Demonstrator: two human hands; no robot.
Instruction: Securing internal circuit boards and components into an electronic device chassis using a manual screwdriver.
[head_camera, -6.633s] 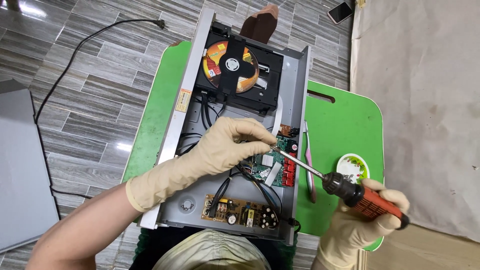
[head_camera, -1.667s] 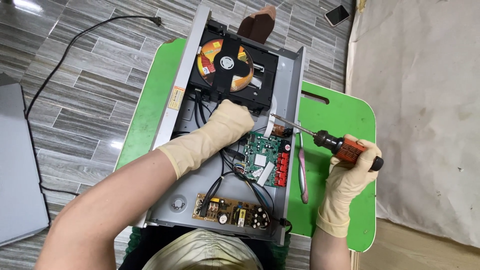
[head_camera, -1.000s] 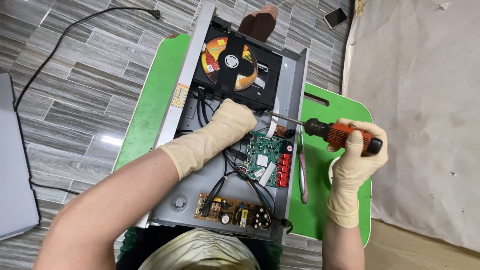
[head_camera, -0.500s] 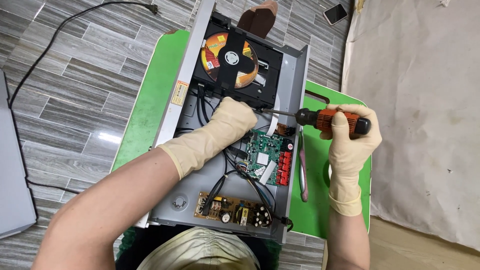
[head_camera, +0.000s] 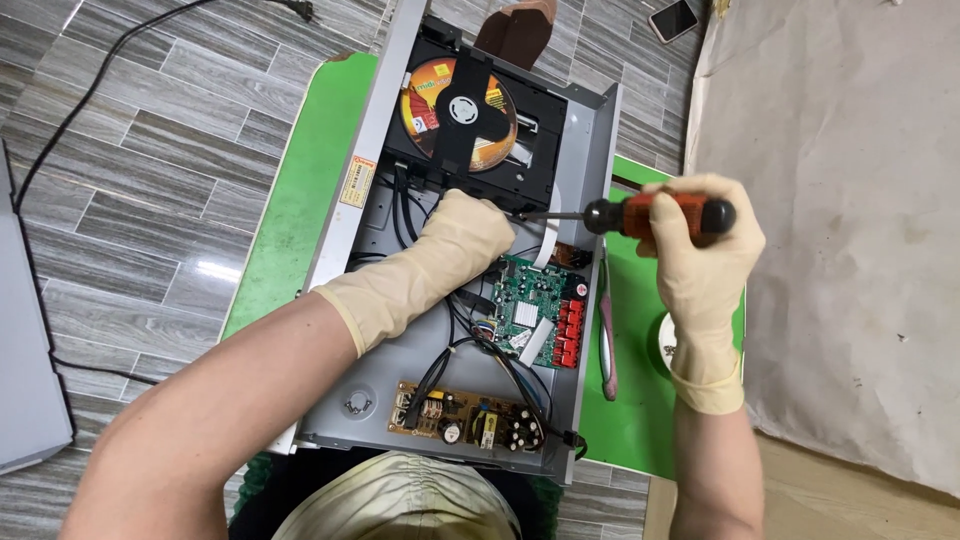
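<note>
The right hand (head_camera: 700, 250), gloved, is wrapped tight around the red-and-black handle of a screwdriver (head_camera: 655, 214). Its thin shaft lies nearly level, reaching left to a spot at the near edge of the black disc drive (head_camera: 480, 130), just beside the left hand's fingertips. The left hand (head_camera: 465, 245), also gloved, lies flat inside the open grey player case (head_camera: 400, 360), fingers together and pressing down, gripping nothing that I can see.

The screwdriver looks light and stiff, and the thick handle is the place to hold it; rubber gloves should keep it from slipping. The green circuit board (head_camera: 530, 305) and the loose wires near it look fragile. The raised right wall of the case hems in the shaft, but there is open room over the green mat (head_camera: 300, 200) to the right, where a pink tool (head_camera: 607, 330) lies.
</note>
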